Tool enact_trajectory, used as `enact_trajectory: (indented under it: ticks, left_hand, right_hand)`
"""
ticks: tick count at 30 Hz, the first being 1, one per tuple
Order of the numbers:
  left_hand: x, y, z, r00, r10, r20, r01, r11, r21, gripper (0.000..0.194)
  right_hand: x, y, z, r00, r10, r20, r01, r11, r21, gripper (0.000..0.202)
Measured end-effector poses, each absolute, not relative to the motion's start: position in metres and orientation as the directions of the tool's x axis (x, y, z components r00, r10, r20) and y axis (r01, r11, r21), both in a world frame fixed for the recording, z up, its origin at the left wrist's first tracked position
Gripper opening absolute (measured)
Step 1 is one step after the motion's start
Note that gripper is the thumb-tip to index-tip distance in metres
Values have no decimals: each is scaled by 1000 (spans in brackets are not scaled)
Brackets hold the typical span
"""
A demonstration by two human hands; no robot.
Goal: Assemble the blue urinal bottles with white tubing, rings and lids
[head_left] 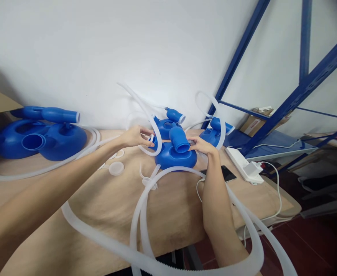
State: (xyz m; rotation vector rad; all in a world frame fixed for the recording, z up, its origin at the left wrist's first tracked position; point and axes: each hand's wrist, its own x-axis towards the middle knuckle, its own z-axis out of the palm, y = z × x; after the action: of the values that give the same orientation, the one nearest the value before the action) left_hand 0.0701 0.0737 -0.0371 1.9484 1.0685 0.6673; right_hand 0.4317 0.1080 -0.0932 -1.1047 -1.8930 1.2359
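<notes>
A blue plastic urinal bottle (175, 159) lies on the wooden table in front of me, its wide blue funnel mouth (180, 140) pointing toward me. At the bottle's left end, the fingers of my left hand (138, 137) close round its blue neck, where a white ring (151, 138) shows. My right hand (202, 146) grips the bottle's right side beside the funnel; its fingertips are partly hidden. A translucent hose (155, 130) curves up past the neck. Clear round caps (116, 168) lie on the table to the left.
More blue bottles stand behind (168, 128), at right (211, 136) and at far left (63, 142). Long hoses (107, 239) loop across the table front. A phone (228, 173) and white power strip (240, 165) lie right, before a blue metal rack (272, 124).
</notes>
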Motion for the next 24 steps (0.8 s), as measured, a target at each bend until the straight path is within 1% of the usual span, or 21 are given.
enact_trajectory:
  ticks: [2,5,8,12,14,15,17,19,21,22,23,24]
  left_hand:
    - [67,73,-37,563,822,86,458,-397,795,67]
    - [62,75,-37,657,746,109,435,-493,754,63]
    - [62,77,-37,678,728,105,462,-532,709,63]
    - [68,75,-40,635,754,168,599,-618,510,69]
    - [70,74,-42,646,739,189,609,-649,457,70]
    - [69,75,-43,658,728,189,591,-656,469,69]
    - [65,77,-43,679,713,173,537,-644,546,67]
    - [56,82,-41,673,727,139,490,-578,653,67]
    - [45,86,-35,653,752,93,483,-508,713,73]
    - [38,86,-32,642,764,66,514,-492,702,77]
    - [31,86,-29,626,779,26,578,-486,655,80]
    - [23,85,-27,594,804,-34,673,-473,568,82]
  right_hand:
    - [431,107,-92,-462,885,51,312,216,-925,58]
    - [431,106,-91,-467,883,46,310,212,-927,57]
    - [431,107,-91,-477,878,46,312,218,-925,57]
    - [432,107,-91,-483,873,65,318,244,-916,55]
    - [431,107,-91,-488,870,69,323,253,-912,55]
    - [431,106,-90,-490,869,69,323,254,-912,55]
    - [430,106,-89,-495,866,66,322,253,-912,56]
    - [430,105,-88,-502,863,61,327,255,-910,57]
    - [430,105,-88,-505,861,56,332,254,-909,58]
    - [430,105,-88,-499,865,56,333,251,-909,59]
    - [430,105,-88,-490,870,56,333,246,-910,60]
    - [430,105,-89,-478,876,60,332,243,-911,61]
